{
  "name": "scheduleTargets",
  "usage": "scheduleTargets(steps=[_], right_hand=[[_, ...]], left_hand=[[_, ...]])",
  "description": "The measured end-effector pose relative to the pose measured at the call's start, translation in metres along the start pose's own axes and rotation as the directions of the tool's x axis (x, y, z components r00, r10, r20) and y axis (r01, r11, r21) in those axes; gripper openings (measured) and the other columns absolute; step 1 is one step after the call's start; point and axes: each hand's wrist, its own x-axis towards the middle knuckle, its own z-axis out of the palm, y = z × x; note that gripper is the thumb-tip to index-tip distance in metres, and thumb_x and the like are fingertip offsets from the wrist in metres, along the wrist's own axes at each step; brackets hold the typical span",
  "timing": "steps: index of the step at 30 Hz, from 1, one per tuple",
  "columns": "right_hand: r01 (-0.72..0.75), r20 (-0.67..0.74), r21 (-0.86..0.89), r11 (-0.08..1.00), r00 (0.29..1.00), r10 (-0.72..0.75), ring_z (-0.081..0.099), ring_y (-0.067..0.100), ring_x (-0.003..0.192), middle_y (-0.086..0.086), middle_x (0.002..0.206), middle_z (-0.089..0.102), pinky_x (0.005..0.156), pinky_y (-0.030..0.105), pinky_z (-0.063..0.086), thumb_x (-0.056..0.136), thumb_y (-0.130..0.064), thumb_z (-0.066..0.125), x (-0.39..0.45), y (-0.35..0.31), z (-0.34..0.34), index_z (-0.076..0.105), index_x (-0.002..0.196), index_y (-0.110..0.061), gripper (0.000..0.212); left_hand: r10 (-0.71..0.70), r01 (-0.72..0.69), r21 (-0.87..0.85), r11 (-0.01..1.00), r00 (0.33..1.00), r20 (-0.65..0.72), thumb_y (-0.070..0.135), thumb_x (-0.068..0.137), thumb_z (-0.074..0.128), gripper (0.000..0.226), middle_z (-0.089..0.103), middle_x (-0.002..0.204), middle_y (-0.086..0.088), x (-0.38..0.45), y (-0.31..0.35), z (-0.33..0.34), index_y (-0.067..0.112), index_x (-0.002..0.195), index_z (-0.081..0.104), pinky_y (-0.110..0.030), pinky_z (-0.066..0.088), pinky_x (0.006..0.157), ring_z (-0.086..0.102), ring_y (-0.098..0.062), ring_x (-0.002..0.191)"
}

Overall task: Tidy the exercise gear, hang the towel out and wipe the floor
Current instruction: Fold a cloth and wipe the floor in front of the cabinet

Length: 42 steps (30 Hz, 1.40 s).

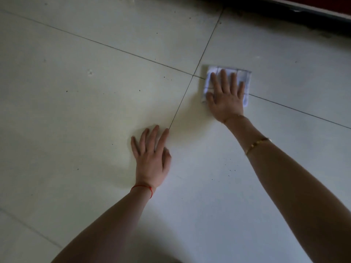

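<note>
A folded white cloth with thin dark lines lies flat on the pale tiled floor, just right of where the tile joints cross. My right hand presses flat on top of it, fingers spread, covering most of the cloth. My left hand rests palm down on the bare floor nearer to me, fingers apart, holding nothing. A red string circles the left wrist and a gold bracelet the right forearm.
Dark grout lines run across the large tiles, and small dark specks are scattered on them. A dark edge of furniture or wall base runs along the top right. A shadow falls over the tiles nearest me.
</note>
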Motion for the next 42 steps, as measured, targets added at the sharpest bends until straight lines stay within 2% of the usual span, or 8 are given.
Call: scheduleTargets(steps=[5,12,17,23,30,34,39,42], right_hand=[[0.171,0.070,-0.071,0.983,0.984,-0.166,-0.012,0.032,0.147,0.005,0.162,-0.006,0.118,0.052,-0.008,0.099,-0.044,0.019,0.020,-0.048,0.006,-0.001,0.153,-0.027,0.060],[0.394,0.035,-0.035,0.918,0.919,-0.393,-0.002,0.032,0.148,0.005,0.161,0.008,0.119,0.052,-0.003,0.097,-0.045,0.018,-0.037,-0.061,0.027,0.012,0.154,-0.025,0.061],[0.275,-0.056,0.009,0.961,0.960,-0.274,0.002,0.031,0.149,0.003,0.161,0.011,0.119,0.054,0.001,0.095,-0.047,0.022,-0.058,-0.015,0.022,0.019,0.153,-0.025,0.062],[-0.087,-0.035,0.020,0.996,0.995,0.088,-0.006,0.031,0.148,0.004,0.162,0.001,0.118,0.051,-0.009,0.091,-0.049,0.017,-0.017,0.020,0.001,0.008,0.154,-0.028,0.067],[0.210,-0.047,0.070,0.975,0.977,-0.207,0.002,0.034,0.148,0.008,0.161,0.013,0.117,0.057,0.006,0.096,-0.042,0.029,-0.116,-0.033,0.028,0.021,0.152,-0.021,0.061],[0.292,-0.016,0.055,0.955,0.956,-0.292,-0.003,0.032,0.148,0.006,0.162,0.006,0.117,0.056,0.008,0.100,-0.039,0.029,-0.200,-0.051,0.043,0.014,0.153,-0.021,0.058],[0.221,-0.016,0.048,0.974,0.975,-0.221,-0.002,0.029,0.149,0.004,0.162,0.006,0.117,0.055,0.011,0.100,-0.038,0.032,-0.244,-0.018,0.036,0.015,0.153,-0.022,0.059],[0.019,-0.049,0.052,0.998,0.999,-0.016,-0.002,0.027,0.149,0.002,0.162,0.008,0.118,0.055,0.009,0.098,-0.041,0.030,-0.245,0.023,0.027,0.017,0.153,-0.024,0.059]], left_hand=[[0.011,-0.011,0.016,1.000,1.000,-0.019,0.026,0.092,0.041,0.055,0.036,0.155,-0.004,0.000,-0.001,0.000,0.025,0.147,0.042,-0.064,0.014,0.115,0.031,-0.033,0.141],[-0.001,0.001,0.007,1.000,1.000,0.005,0.027,0.092,0.039,0.056,0.034,0.156,-0.001,0.000,-0.002,0.000,0.027,0.148,0.040,-0.064,0.014,0.114,0.031,-0.031,0.143],[-0.003,0.003,-0.014,1.000,1.000,-0.004,0.028,0.093,0.037,0.055,0.032,0.157,-0.001,-0.001,-0.001,-0.002,0.027,0.148,0.039,-0.063,0.013,0.115,0.029,-0.030,0.143],[0.003,-0.003,0.001,1.000,1.000,-0.026,0.026,0.091,0.040,0.056,0.033,0.155,-0.001,-0.001,-0.001,0.001,0.027,0.147,0.040,-0.063,0.013,0.116,0.029,-0.030,0.143],[-0.009,0.009,-0.009,1.000,0.999,-0.033,0.026,0.090,0.040,0.057,0.033,0.156,-0.001,-0.002,-0.001,0.001,0.027,0.147,0.040,-0.062,0.011,0.116,0.028,-0.030,0.143],[0.002,-0.003,-0.003,1.000,0.998,-0.056,0.026,0.089,0.043,0.057,0.034,0.155,-0.002,-0.004,-0.001,0.002,0.027,0.146,0.042,-0.061,0.012,0.116,0.030,-0.031,0.142],[0.027,-0.024,0.040,0.999,0.996,-0.085,0.028,0.094,0.046,0.052,0.036,0.155,-0.003,-0.006,-0.004,0.006,0.027,0.147,0.042,-0.060,0.014,0.116,0.033,-0.033,0.140],[0.018,-0.013,0.073,0.997,0.998,-0.062,0.030,0.097,0.042,0.051,0.034,0.155,-0.005,-0.007,-0.003,0.006,0.026,0.147,0.039,-0.061,0.014,0.116,0.032,-0.035,0.140]])
